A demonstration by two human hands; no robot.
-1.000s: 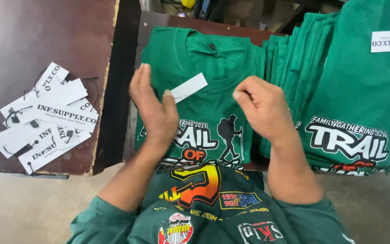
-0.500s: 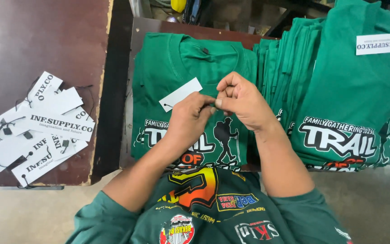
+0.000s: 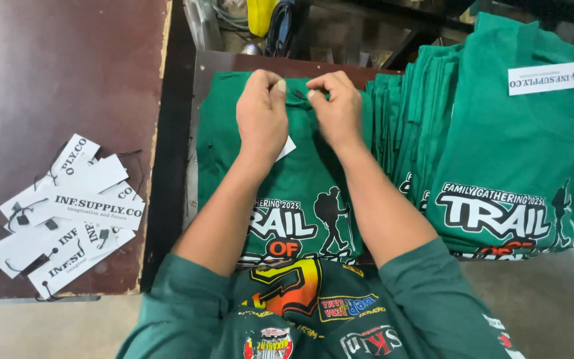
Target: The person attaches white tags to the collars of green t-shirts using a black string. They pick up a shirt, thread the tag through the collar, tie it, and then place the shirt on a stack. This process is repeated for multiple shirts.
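A green printed T-shirt (image 3: 300, 186) lies flat in front of me on a small brown table. Both hands are up at its collar. My left hand (image 3: 262, 116) pinches a thin dark string between thumb and forefinger. My right hand (image 3: 335, 106) pinches the same string close beside it. A white paper tag (image 3: 287, 149) peeks out from under my left wrist, mostly hidden. The collar itself is covered by my fingers.
A fanned stack of folded green T-shirts (image 3: 499, 153) lies to the right, the top one with a white tag (image 3: 543, 78). Several loose white tags with black strings (image 3: 68, 213) lie on the dark brown table (image 3: 68, 66) at left. Cables and a yellow object sit beyond.
Both hands have moved from the shirt's chest up to the collar and closed together on the tag's string. The tag went with them and is now under my left wrist.
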